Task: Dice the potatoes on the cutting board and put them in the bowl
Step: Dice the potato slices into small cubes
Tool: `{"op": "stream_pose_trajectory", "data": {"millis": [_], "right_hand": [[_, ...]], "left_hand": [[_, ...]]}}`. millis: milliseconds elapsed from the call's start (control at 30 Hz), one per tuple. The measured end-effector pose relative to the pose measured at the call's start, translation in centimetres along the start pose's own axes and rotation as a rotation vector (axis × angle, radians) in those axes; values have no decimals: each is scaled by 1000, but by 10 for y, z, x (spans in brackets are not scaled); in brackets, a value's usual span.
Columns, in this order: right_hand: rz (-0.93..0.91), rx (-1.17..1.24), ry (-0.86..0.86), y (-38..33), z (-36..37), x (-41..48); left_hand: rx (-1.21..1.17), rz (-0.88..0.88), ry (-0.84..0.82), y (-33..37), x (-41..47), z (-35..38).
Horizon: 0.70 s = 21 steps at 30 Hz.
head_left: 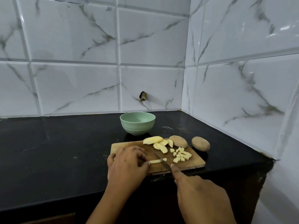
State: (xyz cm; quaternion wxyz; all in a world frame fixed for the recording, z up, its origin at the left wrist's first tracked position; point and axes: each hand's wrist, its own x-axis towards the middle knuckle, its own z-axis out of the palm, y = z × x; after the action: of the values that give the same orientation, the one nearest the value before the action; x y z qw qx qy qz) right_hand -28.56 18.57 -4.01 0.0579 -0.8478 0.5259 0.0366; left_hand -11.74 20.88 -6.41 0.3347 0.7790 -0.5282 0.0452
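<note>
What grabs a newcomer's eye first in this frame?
The left hand holds a potato strip on the wooden cutting board while the right hand sets a knife across it, centre bottom. Behind the board a mint-green bowl stands empty on the black counter; diced pieces lie right of the knife.

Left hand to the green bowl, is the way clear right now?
Probably yes: only bare cutting board and counter lie between the left hand and the bowl, though it is pinching a potato strip.
</note>
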Motion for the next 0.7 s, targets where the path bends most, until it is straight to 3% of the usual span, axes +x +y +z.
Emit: {"op": "stream_pose_trajectory", "data": {"millis": [200,300,433,700], "right_hand": [[-84,-5,221,-2,13,-2],[-80,54,205,-3,10,-5],[-63,21,56,-12,4,-8],[-145,19,297,-13,9,-5]], "left_hand": [[-13,-20,10,1,-3,-2],[-27,-24,4,2,-4,-3],[-30,-27,-6,2,-3,-3],[-37,-44,21,2,-5,-2]]}}
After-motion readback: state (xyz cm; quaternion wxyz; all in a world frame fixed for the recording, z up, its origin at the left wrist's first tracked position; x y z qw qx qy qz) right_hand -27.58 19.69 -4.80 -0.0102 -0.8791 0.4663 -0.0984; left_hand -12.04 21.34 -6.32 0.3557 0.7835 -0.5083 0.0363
